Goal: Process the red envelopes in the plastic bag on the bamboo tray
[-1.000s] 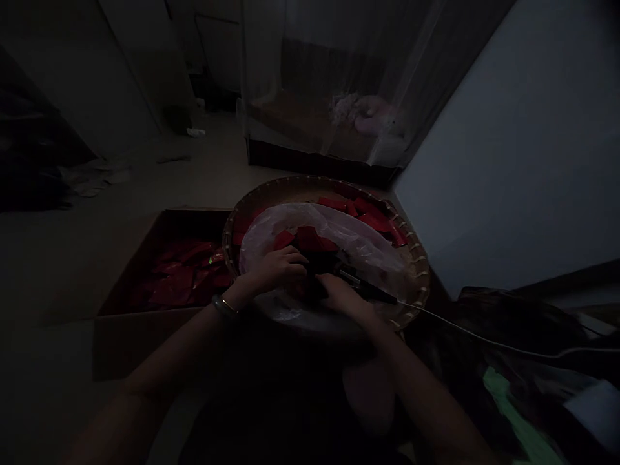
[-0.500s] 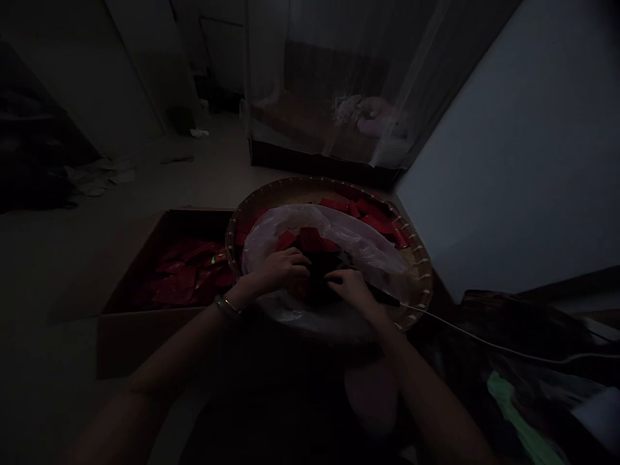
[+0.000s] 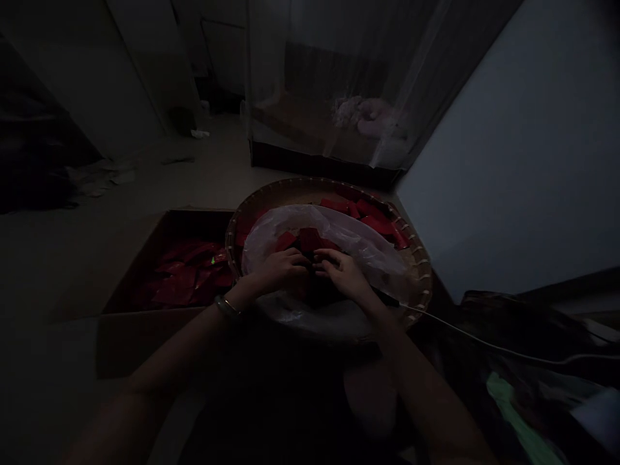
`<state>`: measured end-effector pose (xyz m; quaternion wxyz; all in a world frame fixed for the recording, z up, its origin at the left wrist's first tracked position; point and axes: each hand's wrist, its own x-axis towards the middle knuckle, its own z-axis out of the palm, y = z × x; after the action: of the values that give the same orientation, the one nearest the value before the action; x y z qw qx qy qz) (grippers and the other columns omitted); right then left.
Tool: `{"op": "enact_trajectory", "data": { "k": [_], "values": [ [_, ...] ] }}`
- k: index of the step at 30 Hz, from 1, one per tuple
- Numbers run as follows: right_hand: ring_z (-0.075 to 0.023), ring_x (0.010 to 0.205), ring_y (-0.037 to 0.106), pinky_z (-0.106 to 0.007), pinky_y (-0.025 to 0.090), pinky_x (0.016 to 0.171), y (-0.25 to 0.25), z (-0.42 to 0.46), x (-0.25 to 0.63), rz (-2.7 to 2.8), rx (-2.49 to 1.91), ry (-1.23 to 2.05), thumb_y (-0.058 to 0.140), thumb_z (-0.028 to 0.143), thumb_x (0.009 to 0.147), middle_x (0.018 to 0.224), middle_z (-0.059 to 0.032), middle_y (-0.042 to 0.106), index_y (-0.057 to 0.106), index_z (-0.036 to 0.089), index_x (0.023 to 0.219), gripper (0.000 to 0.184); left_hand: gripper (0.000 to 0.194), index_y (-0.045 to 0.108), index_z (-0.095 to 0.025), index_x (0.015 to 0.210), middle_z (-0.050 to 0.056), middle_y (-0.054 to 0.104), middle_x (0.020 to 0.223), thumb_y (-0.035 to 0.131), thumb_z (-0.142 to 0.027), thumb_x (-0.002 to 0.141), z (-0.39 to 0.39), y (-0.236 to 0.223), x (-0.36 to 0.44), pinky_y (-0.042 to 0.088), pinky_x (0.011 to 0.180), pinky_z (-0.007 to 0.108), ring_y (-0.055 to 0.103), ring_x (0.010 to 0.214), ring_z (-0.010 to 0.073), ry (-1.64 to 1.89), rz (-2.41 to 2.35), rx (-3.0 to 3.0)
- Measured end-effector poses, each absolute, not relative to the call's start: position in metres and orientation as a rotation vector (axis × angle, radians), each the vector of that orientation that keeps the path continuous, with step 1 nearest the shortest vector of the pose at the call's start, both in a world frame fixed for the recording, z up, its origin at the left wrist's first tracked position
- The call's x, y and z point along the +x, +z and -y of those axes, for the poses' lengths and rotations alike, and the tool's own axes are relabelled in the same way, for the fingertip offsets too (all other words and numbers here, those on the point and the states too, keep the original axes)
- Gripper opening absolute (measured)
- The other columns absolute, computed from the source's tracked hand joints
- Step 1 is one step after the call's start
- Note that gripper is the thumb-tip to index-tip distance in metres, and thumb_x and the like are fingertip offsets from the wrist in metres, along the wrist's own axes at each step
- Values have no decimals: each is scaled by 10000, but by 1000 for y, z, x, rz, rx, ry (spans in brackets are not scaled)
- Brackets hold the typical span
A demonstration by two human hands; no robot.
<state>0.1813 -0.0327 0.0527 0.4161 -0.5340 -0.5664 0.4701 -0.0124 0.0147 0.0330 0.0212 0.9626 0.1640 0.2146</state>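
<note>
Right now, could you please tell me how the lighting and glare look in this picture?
The head view is very dim, with the wall among its paler parts; in that head view, faint glare streaks the plastic, and it's too dark to tell what the hands touch.

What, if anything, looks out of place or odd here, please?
A white cord crosses the rim of the woven tray, odd beside its red packets; a pale scrap lies on the floor. Dimness hides finer detail.

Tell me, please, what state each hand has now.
Left hand: fingers curled; too dark to tell any hold.
Right hand: fingers parted; whether holding anything cannot be told.
</note>
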Motion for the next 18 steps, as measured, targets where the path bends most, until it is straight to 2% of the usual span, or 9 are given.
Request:
{"op": "enact_trajectory", "data": {
  "k": [4,9,12,15,18],
  "values": [
    [-149,850,631,-287,551,696,46,36,187,1551,-1346,1024,465,188,810,1016,-60,627,608,207,1065,293,165,656,-203,957,77,633,1064,517,-234,874,-14,34,-12,441,788,270,513,984,180,666,-508,2974],
    [-195,979,582,-326,504,794,39,41,190,1969,-1355,756,610,129,689,1146,-93,592,595,196,1136,452,163,654,-199,954,78,623,1032,525,-246,867,-14,33,-13,438,781,260,516,959,176,670,-509,2961],
    [-195,937,608,-333,475,823,37,42,189,2029,-1402,732,606,122,706,1030,-87,657,652,170,1023,323,177,659,-189,951,78,607,995,511,-244,871,-13,30,-14,445,746,244,534,916,166,664,-564,2931],
    [-177,822,634,-306,467,781,40,43,191,1959,-1446,714,596,160,744,868,-53,695,686,171,833,126,188,652,-181,972,86,576,1080,499,-225,872,-13,25,-14,455,720,226,561,882,144,649,-630,2856],
    [-169,762,636,-292,468,743,45,45,195,1840,-1474,713,583,229,772,797,-30,696,677,179,792,108,177,648,-173,953,91,568,1144,497,-221,876,-15,21,-13,460,740,226,590,864,131,659,-616,2769]
  ]
}}
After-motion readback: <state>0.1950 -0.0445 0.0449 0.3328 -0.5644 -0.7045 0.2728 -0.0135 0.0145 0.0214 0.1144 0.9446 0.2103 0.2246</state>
